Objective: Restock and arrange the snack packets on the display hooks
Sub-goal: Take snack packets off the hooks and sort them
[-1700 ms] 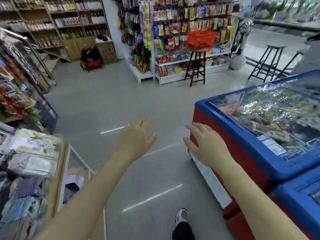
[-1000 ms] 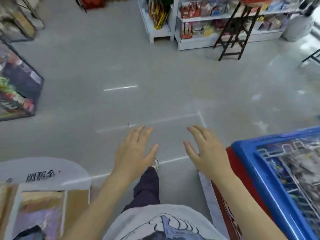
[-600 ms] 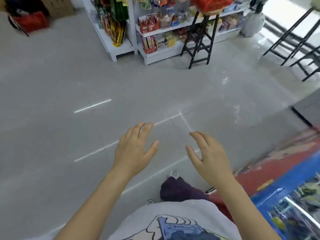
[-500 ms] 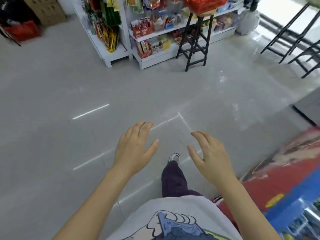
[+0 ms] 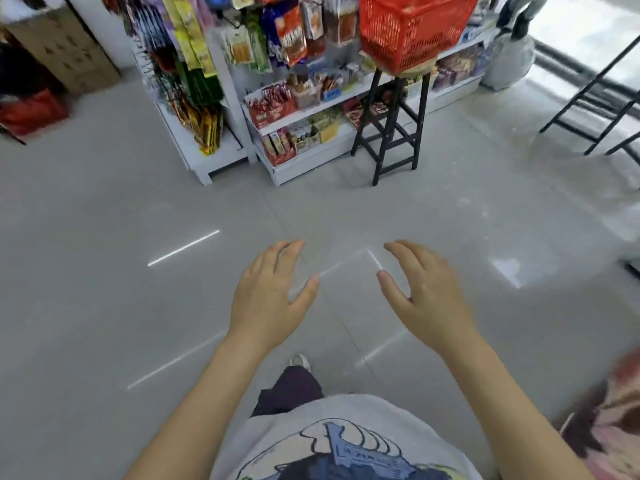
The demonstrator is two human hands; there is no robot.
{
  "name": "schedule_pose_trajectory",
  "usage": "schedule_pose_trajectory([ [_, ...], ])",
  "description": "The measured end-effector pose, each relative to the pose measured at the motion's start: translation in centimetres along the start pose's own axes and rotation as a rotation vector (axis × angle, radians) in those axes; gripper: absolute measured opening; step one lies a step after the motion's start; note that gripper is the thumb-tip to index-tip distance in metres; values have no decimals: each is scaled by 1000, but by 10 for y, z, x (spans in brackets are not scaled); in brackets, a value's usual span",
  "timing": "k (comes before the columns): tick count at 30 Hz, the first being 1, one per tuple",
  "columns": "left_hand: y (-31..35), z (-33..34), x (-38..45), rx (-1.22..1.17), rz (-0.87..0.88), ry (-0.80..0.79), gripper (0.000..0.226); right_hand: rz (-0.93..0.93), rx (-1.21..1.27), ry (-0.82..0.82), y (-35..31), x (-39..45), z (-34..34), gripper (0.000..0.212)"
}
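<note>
Head view: snack packets (image 5: 291, 34) hang on the display hooks of the white shelf unit (image 5: 239, 109) at top centre, well apart from both hands; long axis of each packet runs vertical, top edge at the hook, bottom edge pointing at the floor. A second column of packets (image 5: 194, 74) hangs on the unit's end panel to the left, also long axis down, yellow and green strips, lower ones near the base. Shelf boards below carry boxed and bagged snacks (image 5: 273, 105), labels too blurred to read. Red basket (image 5: 412, 26) sits on a black stool (image 5: 391, 119) just beside the shelf's front, right of the hanging packets. Left hand (image 5: 268, 299) is held out in front, palm down over the grey tile floor (image 5: 104, 271), fingers extended forward and loosely together, thumb splayed toward the right; holding nothing. Right hand (image 5: 427, 299) mirrors it, palm down, fingers slightly curled and a little spread, thumb pointing in toward the left hand; also empty. The hands are near each other with a gap between the thumbs, forearms bare and angled inward from the lower corners. Printed white T-shirt (image 5: 346, 441) fills bottom centre, dark trouser leg and one shoe (image 5: 300, 361) below the left wrist. Cardboard boxes (image 5: 65, 50) at top left.
</note>
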State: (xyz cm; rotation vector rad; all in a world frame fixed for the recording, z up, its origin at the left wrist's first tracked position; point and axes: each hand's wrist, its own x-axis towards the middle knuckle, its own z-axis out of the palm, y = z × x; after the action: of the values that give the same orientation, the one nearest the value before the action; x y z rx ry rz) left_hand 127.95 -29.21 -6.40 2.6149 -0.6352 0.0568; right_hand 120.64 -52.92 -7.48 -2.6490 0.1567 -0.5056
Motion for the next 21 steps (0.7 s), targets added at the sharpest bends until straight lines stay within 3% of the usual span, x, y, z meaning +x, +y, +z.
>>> schedule_pose_trajectory([
  [11,-48,44,300,-57,20,-121,73,39,-87,-87,83,254,57,50],
  [21,1,94,559,-35,237,-262,68,342,-101,-27,205,415,59,56],
])
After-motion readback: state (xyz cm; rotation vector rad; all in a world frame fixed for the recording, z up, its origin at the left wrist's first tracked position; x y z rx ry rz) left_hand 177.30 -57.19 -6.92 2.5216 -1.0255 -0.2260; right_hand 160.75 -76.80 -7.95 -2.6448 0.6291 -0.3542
